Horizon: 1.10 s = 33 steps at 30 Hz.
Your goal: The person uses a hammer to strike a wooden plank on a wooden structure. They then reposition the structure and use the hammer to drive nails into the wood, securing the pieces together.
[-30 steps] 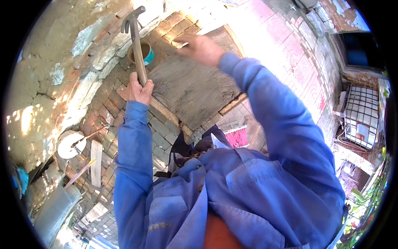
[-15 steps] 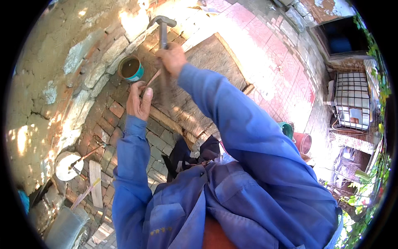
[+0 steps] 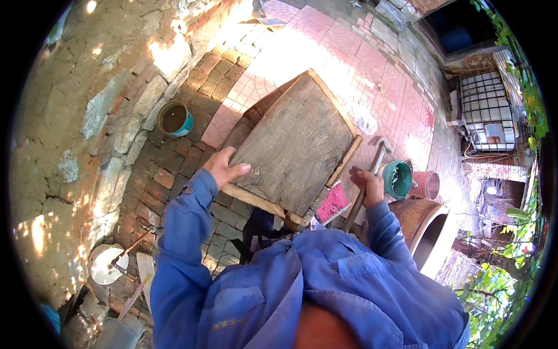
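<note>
A wooden box point(image 3: 296, 139) with a worn, flat panel facing up stands in front of me, its far left side partly open to view. My left hand point(image 3: 222, 168) grips the panel's left edge, thumb on top and fingers out of sight over the side. To the right of the box, my right hand point(image 3: 372, 185) is closed around the handle of a claw hammer point(image 3: 379, 152). The hammer's head points away from me, and the handle slants back toward my body.
A teal can point(image 3: 185, 125) stands by the mud-and-stone wall at left. Beyond the hammer are a green bucket point(image 3: 397, 179), a pink bucket point(image 3: 429, 185) and a big brown jar point(image 3: 414, 224). Something bright pink point(image 3: 331, 203) lies beside the box's near right corner.
The hammer went from the far left, by the can, to the box's right side in my right hand. My left hand, earlier with a thin strip, now grips the box, which is turned and tilted.
</note>
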Motion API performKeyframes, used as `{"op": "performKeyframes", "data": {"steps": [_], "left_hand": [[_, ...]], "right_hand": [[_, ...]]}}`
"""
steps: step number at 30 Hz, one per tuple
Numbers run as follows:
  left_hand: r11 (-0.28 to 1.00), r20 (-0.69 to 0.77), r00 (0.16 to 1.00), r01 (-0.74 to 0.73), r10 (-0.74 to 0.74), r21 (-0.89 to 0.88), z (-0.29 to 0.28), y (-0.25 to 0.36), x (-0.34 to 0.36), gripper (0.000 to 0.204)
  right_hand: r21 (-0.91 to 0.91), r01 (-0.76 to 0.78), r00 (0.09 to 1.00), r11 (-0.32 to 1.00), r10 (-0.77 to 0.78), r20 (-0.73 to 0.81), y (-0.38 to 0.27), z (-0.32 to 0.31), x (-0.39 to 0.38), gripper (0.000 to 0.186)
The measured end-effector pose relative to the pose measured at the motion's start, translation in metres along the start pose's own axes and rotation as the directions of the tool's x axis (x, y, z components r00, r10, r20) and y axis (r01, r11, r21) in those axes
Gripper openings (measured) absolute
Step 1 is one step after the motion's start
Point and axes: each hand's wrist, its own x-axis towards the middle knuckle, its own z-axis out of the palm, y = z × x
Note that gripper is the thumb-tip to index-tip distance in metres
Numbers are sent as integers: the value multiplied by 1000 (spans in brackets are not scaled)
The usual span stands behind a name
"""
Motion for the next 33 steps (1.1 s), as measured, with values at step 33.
{"op": "performKeyframes", "data": {"steps": [33], "left_hand": [[883,-545,795,-26,-266,-469,227,108,114,54]], "right_hand": [[-198,60,844,978,57,534,-82,9,250,52]]}}
